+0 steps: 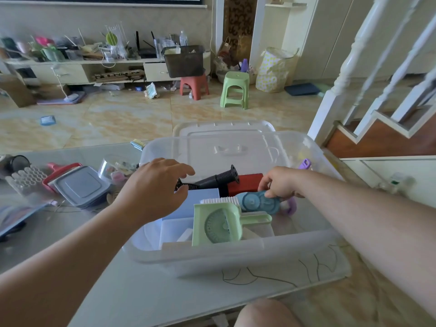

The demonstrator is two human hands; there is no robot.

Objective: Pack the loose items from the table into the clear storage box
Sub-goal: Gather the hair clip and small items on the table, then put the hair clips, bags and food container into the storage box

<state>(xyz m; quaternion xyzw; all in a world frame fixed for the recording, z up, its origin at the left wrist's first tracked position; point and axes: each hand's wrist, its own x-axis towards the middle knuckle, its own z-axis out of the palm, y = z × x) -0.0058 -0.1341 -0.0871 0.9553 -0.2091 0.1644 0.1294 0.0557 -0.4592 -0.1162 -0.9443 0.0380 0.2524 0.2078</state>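
The right hand [279, 182] is gripping a blue round-bodied tool [258, 202] inside the clear storage box [236, 252]; the left hand [153, 187] is hovering relaxed and wide over its left end.

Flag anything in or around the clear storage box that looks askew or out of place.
The pale green plastic dustpan stands propped on edge against the clear storage box front wall instead of lying flat. The box's clear lid sits loose behind it. Black scribbled lines mark the tabletop nearby.
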